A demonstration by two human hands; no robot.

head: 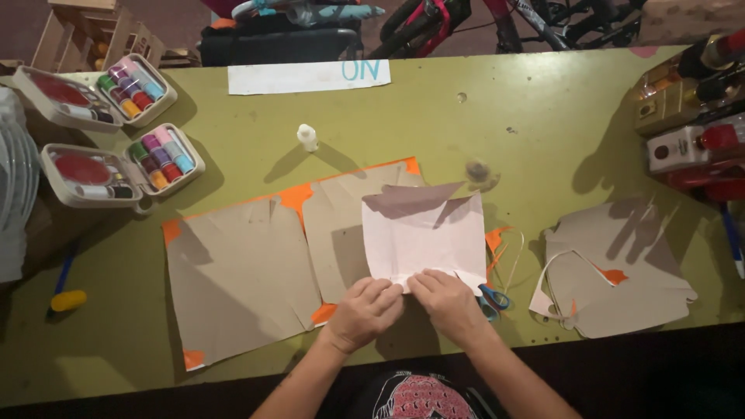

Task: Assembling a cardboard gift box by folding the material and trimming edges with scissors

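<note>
Down at the lower middle of the head view, both hands are meeting at the near edge of a white folded paper sheet (423,233). The left hand (365,310) and the right hand (448,302) are lying side by side, fingertips pinching and pressing the sheet's bottom fold against the green counter (466,124). The sheet is resting on grey card pieces with orange corners (248,271), spreading toward the lower left. Blue-handled scissors (493,299) are peeking out just beside the right hand, and more cut grey card (621,279) is lying at the lower right.

At the upper left, two open plastic cases are sitting near each other. The farther case (116,93) is holding a row of coloured thread spools in one half and a red round item in the lid half; the nearer case (124,169) is holding the same. A small white bottle (308,137) is standing upright above the card pieces, well apart from the hands.
</note>
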